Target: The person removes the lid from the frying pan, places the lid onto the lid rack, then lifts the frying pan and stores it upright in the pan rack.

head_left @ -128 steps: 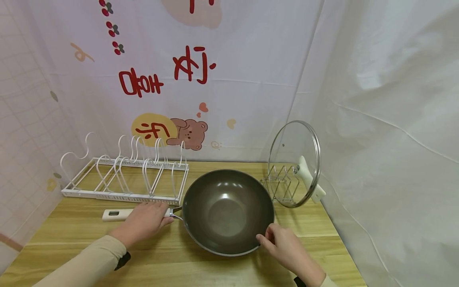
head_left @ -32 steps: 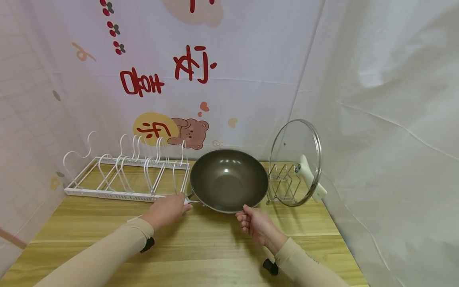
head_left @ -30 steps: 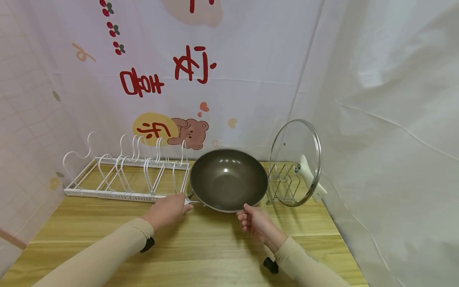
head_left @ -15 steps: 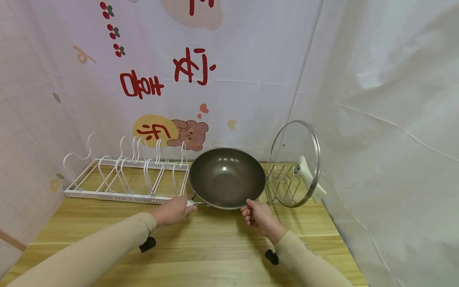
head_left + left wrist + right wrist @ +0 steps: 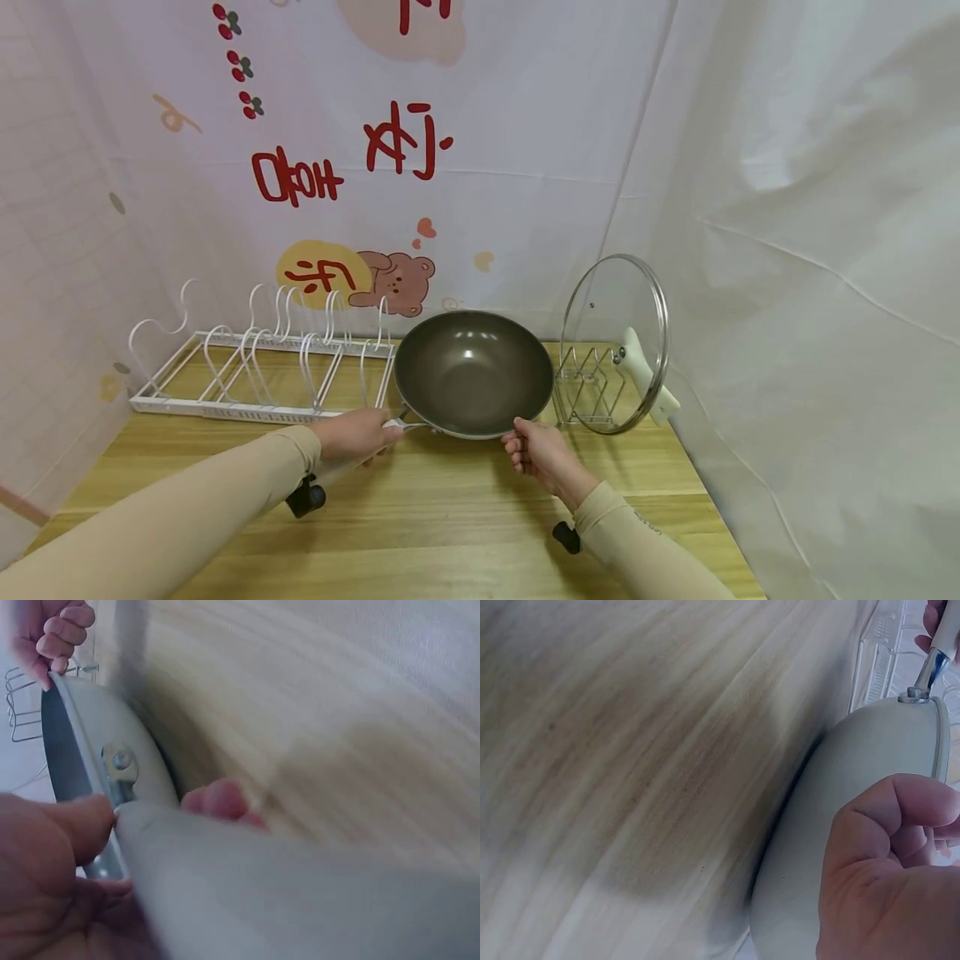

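Observation:
A wok with a dark inside and a pale outside sits at the back of the wooden table, between two racks. Its pale handle points toward the person's left. My left hand holds that handle near its metal joint; in the left wrist view the thumb lies on one side and fingertips show on the other. At the near right rim, my right hand pinches the wok's edge, its other fingers curled below. The right wrist view shows the pale outer wall close to the tabletop.
The white rack with upright loops stands to the left, close to the wok. On the right, a small wire rack bears a glass lid standing on edge. A printed curtain hangs behind the table.
Over about four seconds the wok has moved back toward the curtain, its handle swinging toward the person. Lately it shifted slightly left. Both hands travelled with it; the left hand's grip changed a little.

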Demonstrator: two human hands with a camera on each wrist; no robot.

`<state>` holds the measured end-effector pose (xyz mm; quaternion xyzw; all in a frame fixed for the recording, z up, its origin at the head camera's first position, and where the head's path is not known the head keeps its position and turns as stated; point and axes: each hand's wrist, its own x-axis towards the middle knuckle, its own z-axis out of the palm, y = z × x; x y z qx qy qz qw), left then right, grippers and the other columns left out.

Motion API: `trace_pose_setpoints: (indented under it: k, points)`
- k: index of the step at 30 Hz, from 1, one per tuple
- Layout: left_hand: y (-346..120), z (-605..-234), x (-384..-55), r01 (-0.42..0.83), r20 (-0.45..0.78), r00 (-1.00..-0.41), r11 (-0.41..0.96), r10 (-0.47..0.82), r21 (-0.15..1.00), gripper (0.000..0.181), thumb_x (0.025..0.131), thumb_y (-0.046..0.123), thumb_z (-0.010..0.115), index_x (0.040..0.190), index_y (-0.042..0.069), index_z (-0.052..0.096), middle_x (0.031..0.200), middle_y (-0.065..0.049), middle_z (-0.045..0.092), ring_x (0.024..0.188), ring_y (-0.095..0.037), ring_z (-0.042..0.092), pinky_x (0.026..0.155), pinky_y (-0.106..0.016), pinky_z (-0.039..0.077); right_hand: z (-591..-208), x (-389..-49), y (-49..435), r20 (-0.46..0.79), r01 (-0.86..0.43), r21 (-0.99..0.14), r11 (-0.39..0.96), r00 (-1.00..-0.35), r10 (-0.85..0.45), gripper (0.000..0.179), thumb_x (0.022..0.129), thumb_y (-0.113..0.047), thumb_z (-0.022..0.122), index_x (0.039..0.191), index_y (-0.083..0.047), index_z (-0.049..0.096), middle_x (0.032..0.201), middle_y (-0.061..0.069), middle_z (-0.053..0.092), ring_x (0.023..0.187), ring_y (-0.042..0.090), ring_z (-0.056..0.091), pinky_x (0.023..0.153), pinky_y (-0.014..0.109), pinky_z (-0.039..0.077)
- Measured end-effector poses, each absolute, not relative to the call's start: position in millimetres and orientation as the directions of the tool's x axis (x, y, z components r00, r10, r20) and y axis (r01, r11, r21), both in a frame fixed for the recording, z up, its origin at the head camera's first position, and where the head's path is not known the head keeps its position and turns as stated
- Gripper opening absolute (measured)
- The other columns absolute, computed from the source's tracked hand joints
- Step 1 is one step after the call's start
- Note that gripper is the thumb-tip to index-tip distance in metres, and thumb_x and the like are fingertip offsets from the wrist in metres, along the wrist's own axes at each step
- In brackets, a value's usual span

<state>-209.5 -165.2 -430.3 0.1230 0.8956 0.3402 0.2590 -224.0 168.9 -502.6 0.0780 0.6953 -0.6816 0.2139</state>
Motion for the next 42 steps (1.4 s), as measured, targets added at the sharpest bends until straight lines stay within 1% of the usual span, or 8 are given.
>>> trace_pose_setpoints:
  k: [4, 10, 16, 23, 27, 33, 36, 42]
  points:
    - [-167.3, -421.4, -211.4, 0.062, -0.418, -0.813, 0.775, 0.405, 0.629, 0.025, 0.111, 0.023, 0.054, 0.104, 0.000, 0.059, 0.090, -0.012, 0.064, 0.073, -0.022, 0.063, 0.066, -0.031, 0.049, -502.0, -223.0, 169.7, -0.408, 0.404, -0.913, 0.058, -0.894, -0.184, 0.046, 0.117, -0.034, 0.039, 0.104, -0.001, 0.069, 0.070, -0.007, 0.064, 0.060, 0.006, 0.055, 0.061, 0.025, 0.050]
    - [-171.6, -414.1, -219.6, 0.320, -0.365, -0.789, 0.837, 0.495, 0.444, 0.023, 0.106, 0.022, 0.063, 0.088, 0.008, 0.061, 0.079, -0.001, 0.054, 0.072, -0.015, 0.051, 0.067, -0.028, 0.044, -502.1, -223.4, 169.4, -0.410, 0.405, -0.912, 0.064, -0.893, -0.183, 0.046, 0.117, -0.034, 0.040, 0.103, -0.001, 0.069, 0.070, -0.007, 0.064, 0.059, 0.006, 0.055, 0.061, 0.025, 0.050]
    - [-175.5, -409.0, -223.3, 0.354, -0.388, -0.748, 0.818, 0.539, 0.454, 0.027, 0.105, 0.022, 0.067, 0.082, 0.010, 0.063, 0.073, 0.003, 0.051, 0.066, -0.010, 0.048, 0.060, -0.023, 0.041, -501.6, -224.8, 169.0, -0.417, 0.411, -0.909, 0.072, -0.891, -0.180, 0.046, 0.117, -0.033, 0.039, 0.104, 0.000, 0.069, 0.069, -0.006, 0.064, 0.059, 0.007, 0.055, 0.060, 0.025, 0.050]
    - [-175.2, -404.2, -226.7, 0.327, -0.425, -0.730, 0.819, 0.536, 0.471, 0.026, 0.104, 0.024, 0.071, 0.084, 0.009, 0.066, 0.071, 0.003, 0.058, 0.062, -0.008, 0.052, 0.056, -0.019, 0.043, -497.7, -228.9, 169.6, -0.411, 0.403, -0.911, 0.081, -0.894, -0.178, 0.046, 0.117, -0.033, 0.040, 0.100, -0.003, 0.070, 0.069, -0.006, 0.064, 0.059, 0.007, 0.054, 0.060, 0.025, 0.050]
    - [-174.3, -405.6, -226.6, 0.288, -0.434, -0.733, 0.817, 0.524, 0.500, 0.022, 0.102, 0.024, 0.074, 0.088, 0.008, 0.068, 0.076, 0.001, 0.062, 0.068, -0.009, 0.056, 0.060, -0.020, 0.047, -497.4, -231.7, 172.1, -0.421, 0.409, -0.907, 0.102, -0.892, -0.166, 0.044, 0.116, -0.034, 0.041, 0.100, -0.004, 0.070, 0.071, -0.006, 0.064, 0.060, 0.008, 0.055, 0.061, 0.026, 0.050]
    - [-175.1, -415.8, -224.1, 0.174, -0.429, -0.747, 0.772, 0.508, 0.611, 0.020, 0.101, 0.023, 0.076, 0.096, 0.004, 0.069, 0.083, -0.003, 0.066, 0.074, -0.012, 0.060, 0.068, -0.027, 0.055, -498.0, -236.2, 175.9, -0.427, 0.414, -0.903, 0.116, -0.893, -0.144, 0.042, 0.116, -0.033, 0.042, 0.098, -0.005, 0.068, 0.071, -0.005, 0.062, 0.060, 0.009, 0.053, 0.060, 0.027, 0.049]
    - [-175.1, -421.6, -223.5, 0.158, -0.417, -0.753, 0.755, 0.509, 0.636, 0.021, 0.100, 0.025, 0.076, 0.097, 0.005, 0.070, 0.083, -0.001, 0.066, 0.075, -0.013, 0.060, 0.069, -0.028, 0.055, -498.3, -239.2, 177.6, -0.427, 0.412, -0.902, 0.129, -0.893, -0.139, 0.042, 0.116, -0.034, 0.042, 0.097, -0.005, 0.068, 0.070, -0.005, 0.062, 0.060, 0.009, 0.053, 0.060, 0.027, 0.049]
    - [-171.9, -427.4, -222.0, 0.186, -0.400, -0.736, 0.731, 0.546, 0.656, 0.025, 0.102, 0.029, 0.075, 0.086, 0.011, 0.071, 0.071, 0.004, 0.062, 0.068, -0.011, 0.055, 0.061, -0.022, 0.046, -498.9, -245.8, 180.4, -0.424, 0.404, -0.901, 0.157, -0.896, -0.133, 0.042, 0.116, -0.033, 0.042, 0.096, -0.005, 0.067, 0.069, -0.004, 0.062, 0.059, 0.009, 0.053, 0.059, 0.027, 0.049]
